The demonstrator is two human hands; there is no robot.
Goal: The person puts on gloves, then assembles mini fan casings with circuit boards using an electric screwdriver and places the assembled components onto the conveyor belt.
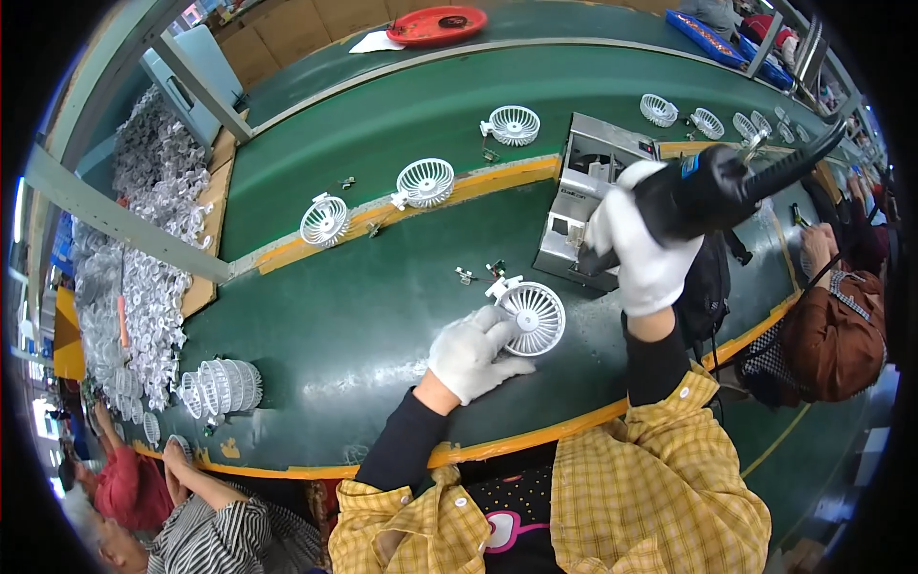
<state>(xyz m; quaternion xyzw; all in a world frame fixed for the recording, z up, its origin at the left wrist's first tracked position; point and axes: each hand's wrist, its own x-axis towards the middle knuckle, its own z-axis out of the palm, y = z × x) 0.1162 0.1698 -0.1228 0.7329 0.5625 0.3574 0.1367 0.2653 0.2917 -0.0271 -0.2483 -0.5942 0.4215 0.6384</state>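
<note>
My left hand, in a white glove, grips the near-left rim of a round white plastic fan cover lying on the green bench. Its thumb stretches along the lower edge and its fingers rest at the small side bracket. Small circuit boards with wires lie just beyond the cover. My gloved right hand is wrapped round a black electric screwdriver, held over the near end of a silver metal screw feeder. The screwdriver's tip is hidden by the feeder and glove.
Several more white covers, such as one, rest on the green conveyor behind a yellow-edged rail. Nested covers stand at left, near a large heap of white parts. A red tray sits far back. Co-workers sit on both sides.
</note>
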